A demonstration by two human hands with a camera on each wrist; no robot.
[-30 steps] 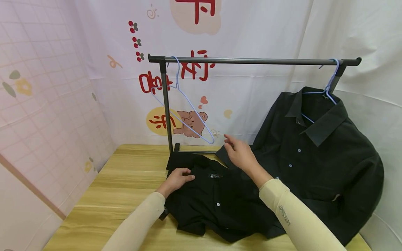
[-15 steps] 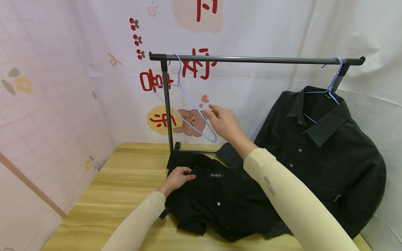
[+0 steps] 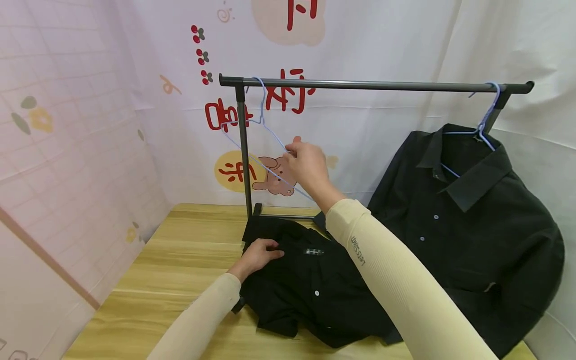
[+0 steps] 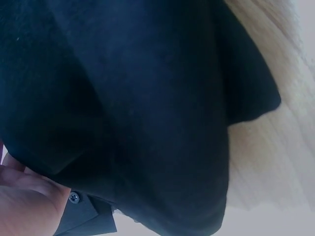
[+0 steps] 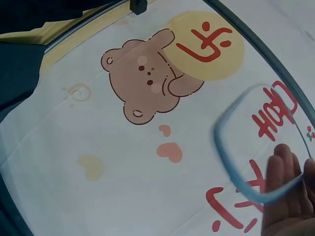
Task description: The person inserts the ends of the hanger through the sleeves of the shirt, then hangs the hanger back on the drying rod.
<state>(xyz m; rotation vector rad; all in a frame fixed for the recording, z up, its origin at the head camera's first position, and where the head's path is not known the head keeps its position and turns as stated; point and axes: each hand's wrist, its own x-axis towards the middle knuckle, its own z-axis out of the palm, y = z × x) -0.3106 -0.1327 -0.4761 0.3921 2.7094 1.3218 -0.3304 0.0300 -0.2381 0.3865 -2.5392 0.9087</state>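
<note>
Head view showed the hung shirt [image 3: 463, 245] already on the rack [image 3: 360, 85]; the loose shirt [image 3: 310, 280] lay on the table [image 3: 193, 242], not yet hung. The right hand [image 3: 309, 164] pinched the bare hanger [image 5: 220, 140] in its fingers; whether the left hand [image 3: 257, 256] gripped or merely touched the loose shirt was unclear.

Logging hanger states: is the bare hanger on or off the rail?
On: the head view shows the hanger hooked over the rail.

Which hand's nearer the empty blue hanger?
Right. The right hand is at the sloping side of the blue hanger; the left hand is lower, at the black shirt on the table.
</note>
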